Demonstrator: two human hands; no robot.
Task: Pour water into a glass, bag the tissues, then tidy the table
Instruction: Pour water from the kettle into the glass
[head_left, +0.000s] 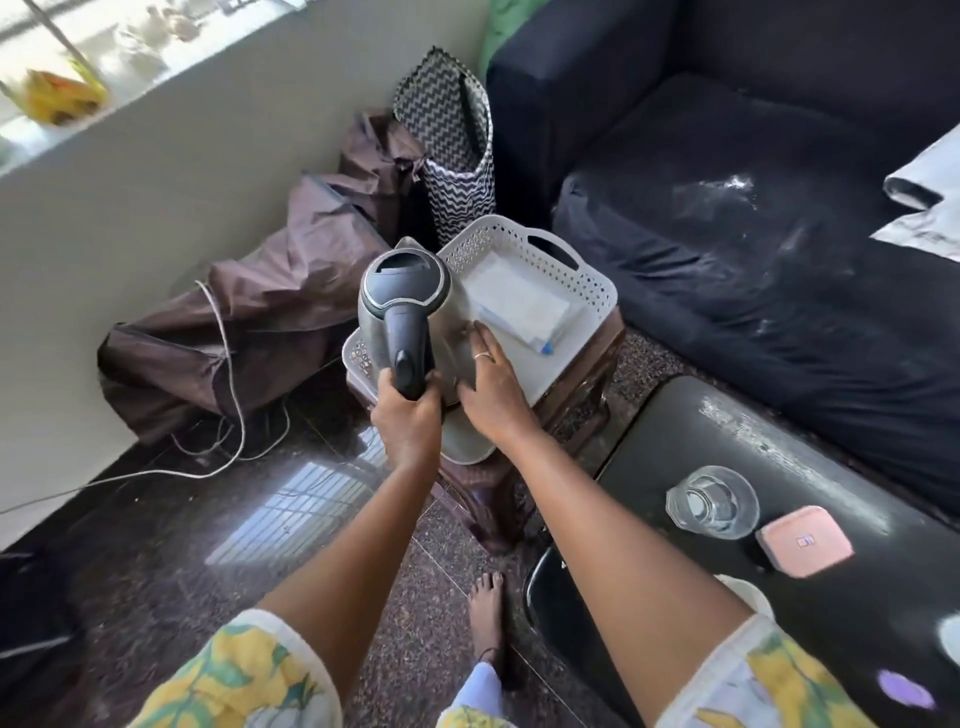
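Presently listed: one white perforated basket (571, 270), set on a brown stool (587, 374), holding a flat white packet (519, 301) in its far half and a steel kettle (405, 291) with a black lid at its near left corner; whether the kettle's base rests in the basket or is lifted cannot be told. One clear glass (711, 501), upright on the black worktop (779, 447), well apart from the kettle, contents not readable; one pink square box (804, 541) just beside it. One zigzag-patterned bag (457, 156), upright on the floor behind the basket, mouth open, contents hidden. Left hand (408, 410): fingers curled round the kettle's black handle. Right hand (493, 384): fingers straight, laid flat against the kettle's steel side.
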